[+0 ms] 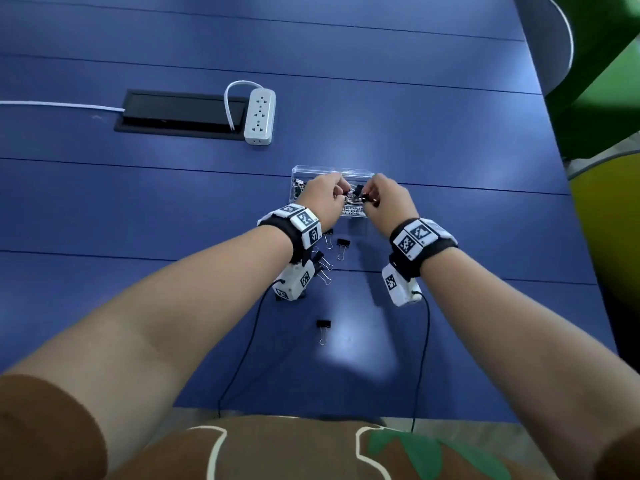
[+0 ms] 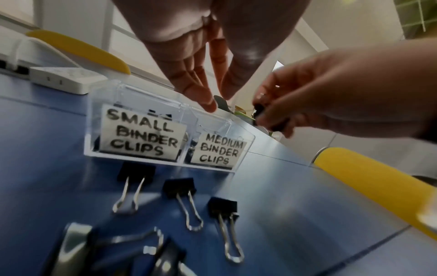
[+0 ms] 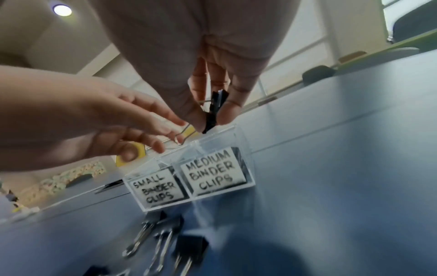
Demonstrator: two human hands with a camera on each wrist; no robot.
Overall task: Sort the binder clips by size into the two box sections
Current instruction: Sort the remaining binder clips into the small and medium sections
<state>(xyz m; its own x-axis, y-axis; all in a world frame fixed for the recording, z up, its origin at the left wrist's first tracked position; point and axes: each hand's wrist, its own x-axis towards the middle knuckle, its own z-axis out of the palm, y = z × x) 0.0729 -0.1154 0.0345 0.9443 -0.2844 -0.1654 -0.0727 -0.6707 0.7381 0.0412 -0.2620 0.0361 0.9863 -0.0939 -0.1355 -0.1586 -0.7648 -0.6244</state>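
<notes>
The right hand [image 3: 212, 89] pinches a black metal binder clip [image 3: 214, 112] just above the clear plastic two-section box [image 3: 238, 149]. The left hand [image 3: 113, 123], fingers loosely extended and empty, hovers beside it. A drop into the medium section below looks next; more clips lie nearer the wrists.

We are looking at an office or meeting room. A long blue table [image 1: 346, 98] is filling most of the head view, with a black cable hatch [image 1: 180, 114] set into it at upper left and a white power strip [image 1: 259, 116] lying beside it. Yellow chair backs [image 2: 369, 186] are lining the table's edge, and a recessed ceiling light [image 3: 62, 10] is glowing overhead.
</notes>
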